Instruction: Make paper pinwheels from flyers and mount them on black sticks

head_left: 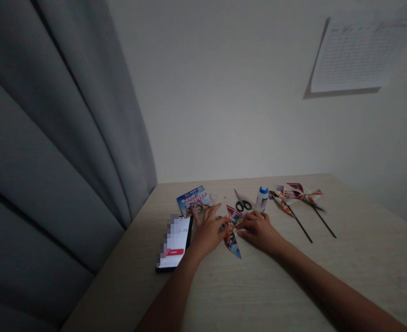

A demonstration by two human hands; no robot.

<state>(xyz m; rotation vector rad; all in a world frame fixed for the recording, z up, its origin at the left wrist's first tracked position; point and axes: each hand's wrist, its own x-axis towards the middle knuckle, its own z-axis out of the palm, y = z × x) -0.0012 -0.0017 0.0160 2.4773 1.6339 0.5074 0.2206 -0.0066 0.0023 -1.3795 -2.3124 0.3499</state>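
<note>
A printed paper pinwheel [232, 230] with pointed red, blue and white blades lies on the table between my two hands, unmounted on any stick. My left hand [207, 233] has its fingers spread, with the thumb side pressing the pinwheel's left edge. My right hand [256, 229] rests over its middle from the right, and the fingertips hide the centre. Just above my right hand stand black-handled scissors [243, 204] and a white glue bottle with a blue cap [262, 199]. A colourful printed flyer [194, 201] lies beyond my left fingers.
A black smartphone [175, 242] lies left of my left hand, its screen lit and partly blurred. Two finished pinwheels on dark sticks [296, 196] lie at right on the pale wood table [266, 286]. A grey curtain [51, 138] hangs left; a sheet [359, 55] is on the wall.
</note>
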